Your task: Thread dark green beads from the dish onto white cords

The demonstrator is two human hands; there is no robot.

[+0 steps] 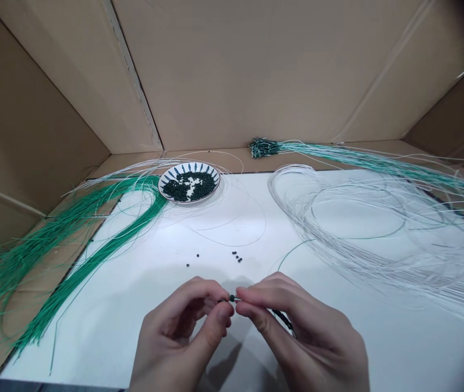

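In the head view, my left hand (183, 332) and my right hand (301, 332) meet tip to tip low over the white board. The left thumb and forefinger close on a tiny dark bead at their tips, mostly hidden. Just beside it, in the gap between the hands, shows another small dark bead (232, 298) on a thin strand. My right thumb and forefinger pinch that strand. A short dark beaded length (283, 318) shows below the right fingers, and a green strand (293, 253) rises behind that hand.
Several loose beads (237, 257) lie ahead of my hands. A striped plate (162, 188) of dark beads stands further back. Green strands (105, 245) spread left, pale strands (317, 234) right. A bundle with dark beaded ends (262, 147) lies behind. Cardboard walls (256, 71) surround the white board (105, 337).
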